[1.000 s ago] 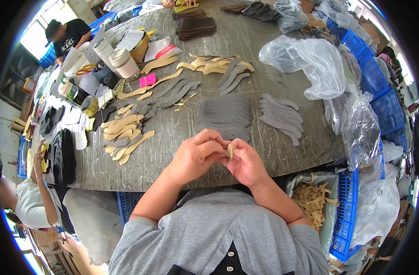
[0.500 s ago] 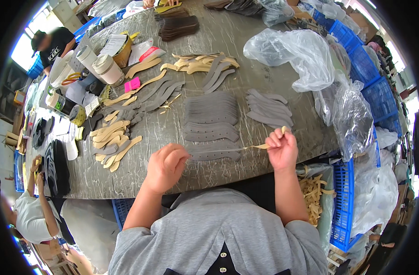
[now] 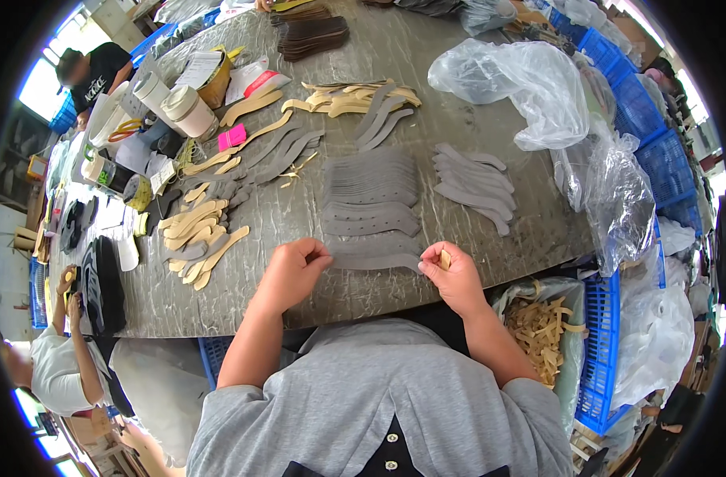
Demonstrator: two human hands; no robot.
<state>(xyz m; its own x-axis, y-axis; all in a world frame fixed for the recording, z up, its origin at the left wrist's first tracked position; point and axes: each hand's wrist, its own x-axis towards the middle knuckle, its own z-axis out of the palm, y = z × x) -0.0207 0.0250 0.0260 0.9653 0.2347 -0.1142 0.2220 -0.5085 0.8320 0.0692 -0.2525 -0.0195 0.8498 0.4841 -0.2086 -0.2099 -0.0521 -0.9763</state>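
Note:
A curved grey strip [image 3: 376,261] stretches between my two hands over the near part of the table. My left hand [image 3: 294,274] pinches its left end, thumb against forefinger. At its other end, the thumb and forefinger of my right hand [image 3: 456,280] are closed on the tip. A small tan scrap [image 3: 445,259] is tucked among my right fingers. Just beyond lies an overlapping row of grey strips [image 3: 371,187], the nearest ones dotted with small holes. To the right of that row is a smaller fan of grey strips [image 3: 476,187].
Tan and grey strips [image 3: 200,230] lie heaped at left, with more tan strips [image 3: 351,99] farther back. Jars [image 3: 189,113] and a pink block [image 3: 232,137] stand at far left. Clear plastic bags [image 3: 530,87] cover the right side. A lined bin of tan scraps [image 3: 542,342] adjoins a blue crate [image 3: 600,350].
My right hand has come down and inward to the grey strip's right end; before, it was raised with a tan piece pulled out. My left hand has shifted slightly right.

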